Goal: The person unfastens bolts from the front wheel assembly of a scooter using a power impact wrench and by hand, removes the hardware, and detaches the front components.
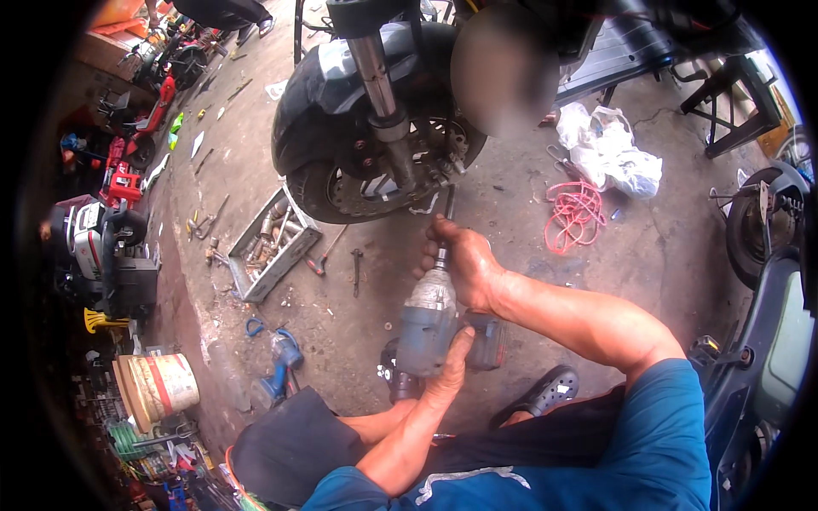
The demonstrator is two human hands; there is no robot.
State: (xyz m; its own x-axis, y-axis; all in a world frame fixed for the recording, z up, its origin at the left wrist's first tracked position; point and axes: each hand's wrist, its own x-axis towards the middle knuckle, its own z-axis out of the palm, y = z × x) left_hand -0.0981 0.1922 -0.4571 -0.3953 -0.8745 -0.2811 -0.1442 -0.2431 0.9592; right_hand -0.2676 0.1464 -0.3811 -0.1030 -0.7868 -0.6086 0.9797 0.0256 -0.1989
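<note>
A cordless impact wrench (426,328) with a grey metal nose and worn blue body points up toward a motorbike's front wheel. My left hand (450,366) is closed around its rear, thumb on the near side; the tool hides most of the fingers. Its battery (487,341) shows beside that hand. My right hand (471,266) is closed just past the nose, on a thin dark rod (450,204) that sticks out toward the wheel's hub. Above it are the front tyre (319,200), brake disc and fork leg (375,81).
A metal tray (256,281) of sockets lies left of the wheel, near a red-handled tool (316,266) and a small wrench (357,272). Blue tool (277,375) and bucket (162,387) stand left. Red cord (573,217) and white plastic bags (609,153) lie right. Another bike (758,341) stands far right.
</note>
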